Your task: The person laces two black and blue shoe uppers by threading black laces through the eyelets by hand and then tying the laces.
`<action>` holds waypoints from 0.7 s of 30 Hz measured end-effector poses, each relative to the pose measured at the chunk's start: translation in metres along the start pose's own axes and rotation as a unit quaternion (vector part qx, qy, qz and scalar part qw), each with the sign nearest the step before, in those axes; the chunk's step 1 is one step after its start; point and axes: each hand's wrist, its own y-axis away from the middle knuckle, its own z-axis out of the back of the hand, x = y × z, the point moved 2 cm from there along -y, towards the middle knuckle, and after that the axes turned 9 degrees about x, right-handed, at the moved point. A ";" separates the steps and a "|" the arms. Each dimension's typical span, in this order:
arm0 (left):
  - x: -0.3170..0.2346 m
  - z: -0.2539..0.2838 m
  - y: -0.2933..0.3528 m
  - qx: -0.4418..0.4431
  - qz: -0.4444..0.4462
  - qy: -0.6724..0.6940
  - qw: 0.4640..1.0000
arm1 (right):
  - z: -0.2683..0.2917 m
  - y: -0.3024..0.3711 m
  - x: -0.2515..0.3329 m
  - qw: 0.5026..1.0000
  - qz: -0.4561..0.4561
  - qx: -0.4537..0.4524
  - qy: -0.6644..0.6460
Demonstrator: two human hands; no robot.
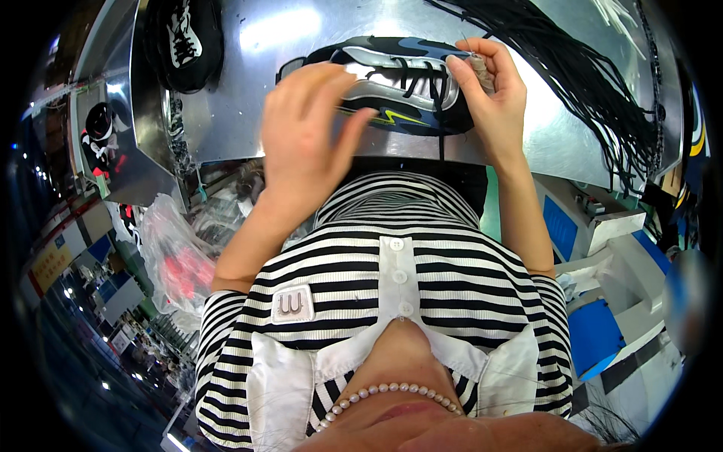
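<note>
Table: bare shiny metal (241,124), its top catching bright glare from overhead.
Room: a busy workshop, dim off to the left; a clear plastic bag (177,256) with something pinkish-red showing hangs or rests low on that side, and a blue panel (595,335) stands low on the right.
Shoe: lying on the table in front of the person, toe to the right; it is black and blue (388,74) with a silver collar, and one dark lace trails over the near edge.
Left hand: blurred (305,135), thumb well apart from the fingers, over the heel end; I can't tell if it touches.
Right hand: closed (498,94) around a small brown-grey bundle (483,73), right at the toe.
Also on the table: a dark shoe with white trim (182,44) at far left, a long spread of black laces (561,60) at right.
Markings: a yellow sign (56,262) with characters, a stitched symbol on a pale shirt patch (291,303), a yellow-green zigzag along the shoe's near side.
</note>
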 end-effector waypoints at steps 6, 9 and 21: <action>-0.013 -0.042 -0.027 0.019 -0.033 -0.099 0.994 | 0.015 0.032 0.023 0.986 -0.106 0.003 0.132; -0.012 -0.047 -0.029 0.030 -0.041 -0.109 0.993 | 0.013 0.050 0.011 0.960 -0.066 0.054 0.266; 0.003 -0.061 -0.039 0.058 0.042 0.074 0.995 | -0.003 0.025 0.002 0.917 0.087 0.012 0.390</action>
